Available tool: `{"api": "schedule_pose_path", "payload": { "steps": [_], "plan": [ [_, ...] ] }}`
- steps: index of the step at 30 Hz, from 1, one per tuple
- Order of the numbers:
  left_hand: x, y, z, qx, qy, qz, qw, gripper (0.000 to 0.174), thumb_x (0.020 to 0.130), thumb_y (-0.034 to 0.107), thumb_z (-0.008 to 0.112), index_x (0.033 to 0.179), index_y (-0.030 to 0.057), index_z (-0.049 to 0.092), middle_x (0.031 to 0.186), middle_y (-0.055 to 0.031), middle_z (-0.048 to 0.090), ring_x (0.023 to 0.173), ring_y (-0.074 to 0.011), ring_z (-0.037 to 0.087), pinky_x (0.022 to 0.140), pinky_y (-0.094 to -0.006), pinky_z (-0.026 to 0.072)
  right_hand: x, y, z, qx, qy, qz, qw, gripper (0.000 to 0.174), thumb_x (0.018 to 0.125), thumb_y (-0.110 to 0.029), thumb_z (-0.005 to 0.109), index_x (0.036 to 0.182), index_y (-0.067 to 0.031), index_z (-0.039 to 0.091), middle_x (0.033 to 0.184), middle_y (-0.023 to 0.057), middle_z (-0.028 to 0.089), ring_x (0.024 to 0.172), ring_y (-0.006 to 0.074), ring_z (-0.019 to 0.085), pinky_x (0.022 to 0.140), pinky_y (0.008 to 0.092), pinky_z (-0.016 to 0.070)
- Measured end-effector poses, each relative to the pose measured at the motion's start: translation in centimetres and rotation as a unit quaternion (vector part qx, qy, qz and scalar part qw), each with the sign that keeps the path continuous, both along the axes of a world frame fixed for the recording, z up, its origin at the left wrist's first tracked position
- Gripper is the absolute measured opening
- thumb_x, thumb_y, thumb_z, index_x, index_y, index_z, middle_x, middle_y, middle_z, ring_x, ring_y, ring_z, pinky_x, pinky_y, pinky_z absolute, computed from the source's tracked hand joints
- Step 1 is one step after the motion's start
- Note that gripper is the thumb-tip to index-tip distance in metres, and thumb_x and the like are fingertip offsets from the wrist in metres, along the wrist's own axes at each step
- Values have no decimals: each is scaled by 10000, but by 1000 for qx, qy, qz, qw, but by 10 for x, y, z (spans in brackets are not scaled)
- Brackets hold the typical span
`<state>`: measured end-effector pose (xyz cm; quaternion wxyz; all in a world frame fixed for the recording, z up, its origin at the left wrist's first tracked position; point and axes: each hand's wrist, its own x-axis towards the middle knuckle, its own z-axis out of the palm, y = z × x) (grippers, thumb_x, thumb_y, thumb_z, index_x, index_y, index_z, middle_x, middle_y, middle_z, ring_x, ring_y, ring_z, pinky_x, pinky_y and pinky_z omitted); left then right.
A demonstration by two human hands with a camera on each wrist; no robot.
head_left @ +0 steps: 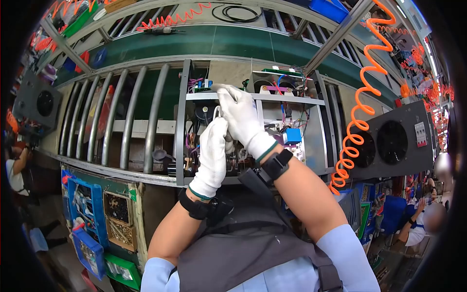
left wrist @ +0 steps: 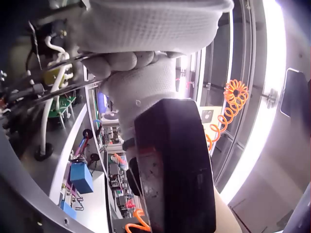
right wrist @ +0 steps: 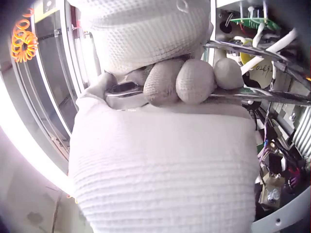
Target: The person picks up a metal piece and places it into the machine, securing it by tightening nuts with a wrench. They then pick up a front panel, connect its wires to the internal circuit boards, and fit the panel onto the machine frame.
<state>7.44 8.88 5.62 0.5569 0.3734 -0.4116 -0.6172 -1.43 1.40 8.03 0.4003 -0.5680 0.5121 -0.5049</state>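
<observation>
Both hands wear white gloves and meet over the left part of an open metal chassis. My left hand lies nearer my body, its fingers up against the right. My right hand reaches in from the right, fingers curled. In the right wrist view, gloved fingers wrap dark cables, and a shiny ring-shaped metal piece shows beside them. Dark cables also run out from between the hands in the left wrist view. White wires and a green circuit board sit close by.
A blue block-shaped component sits inside the chassis. Metal rollers lie to the left. An orange coiled hose hangs at the right, before a dark fan unit. Parts bins stand at lower left.
</observation>
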Motion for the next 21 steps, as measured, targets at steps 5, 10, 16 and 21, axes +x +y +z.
{"api": "schedule_pose_path", "payload": {
  "steps": [5, 10, 16, 21],
  "plan": [
    [-4, 12, 2, -35, -4, 40, 999, 425, 1003, 442, 426, 771, 87, 443, 640, 51, 364, 541, -35, 307, 482, -209, 255, 2, -8, -12, -7, 39, 24, 999, 259, 933, -136, 535, 1082, 28, 668, 867, 62, 687, 755, 79, 550, 708, 241, 465],
    [-5, 20, 15, 3, -44, 51, 998, 431, 995, 398, 429, 702, 82, 421, 623, 40, 362, 538, -41, 295, 475, -222, 252, 8, -11, -12, 54, 11, 45, 997, 272, 936, -107, 511, 1123, 20, 661, 920, 42, 691, 801, 45, 559, 747, 207, 455],
    [-5, 27, 22, 11, -78, 36, 996, 402, 1021, 279, 344, 685, 75, 427, 587, 42, 328, 516, -56, 279, 485, -233, 233, 1, -4, -17, -37, -23, 59, 997, 282, 932, -92, 515, 1151, 42, 634, 1028, 97, 693, 913, 135, 613, 837, 246, 475],
    [-8, 3, 9, 44, 28, 47, 998, 440, 1031, 322, 354, 651, 99, 353, 542, 22, 311, 466, -78, 265, 481, -241, 274, -34, 21, 2, 135, -311, 74, 938, 295, 959, -52, 537, 1243, 24, 560, 823, -2, 600, 698, -8, 502, 572, 141, 397]
  ]
}}
